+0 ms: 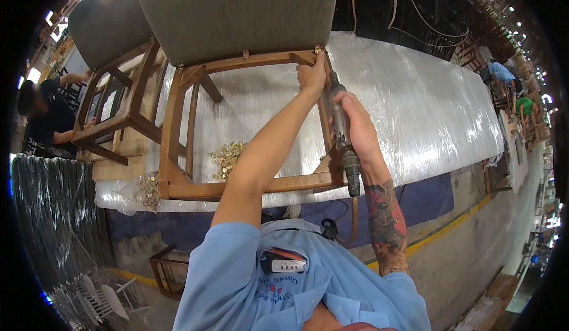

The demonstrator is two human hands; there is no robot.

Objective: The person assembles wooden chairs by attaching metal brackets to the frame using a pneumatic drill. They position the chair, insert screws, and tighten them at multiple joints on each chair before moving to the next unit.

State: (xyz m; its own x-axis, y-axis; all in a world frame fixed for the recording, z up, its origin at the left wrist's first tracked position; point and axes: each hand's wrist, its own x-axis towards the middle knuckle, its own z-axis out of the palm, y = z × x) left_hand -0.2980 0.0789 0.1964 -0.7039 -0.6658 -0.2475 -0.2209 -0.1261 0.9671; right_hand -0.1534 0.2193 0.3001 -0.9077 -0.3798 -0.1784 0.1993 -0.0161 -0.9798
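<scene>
A wooden chair frame point(261, 187) without a seat panel lies before me, its grey upholstered back point(237, 17) at the far side. My left hand point(312, 77) is at the frame's far right corner, fingers closed beside a small metal clip point(317, 49). What they pinch is hidden. Just right of it, my right hand point(360, 128) grips a dark, tube-shaped power screwdriver point(340, 117) along the frame's right rail. Its narrow end points away from me, toward that corner. Another clip point(246, 53) sits on the far rail. Loose brass-coloured clips point(228, 158) lie heaped inside the frame.
Plastic film covers the worktable point(415, 112). A bag of metal pieces point(149, 190) lies by the frame's near left corner. A second grey-backed chair point(121, 103) stands left, with a person in dark clothes point(50, 112) beside it. Pale cables point(427, 29) hang behind.
</scene>
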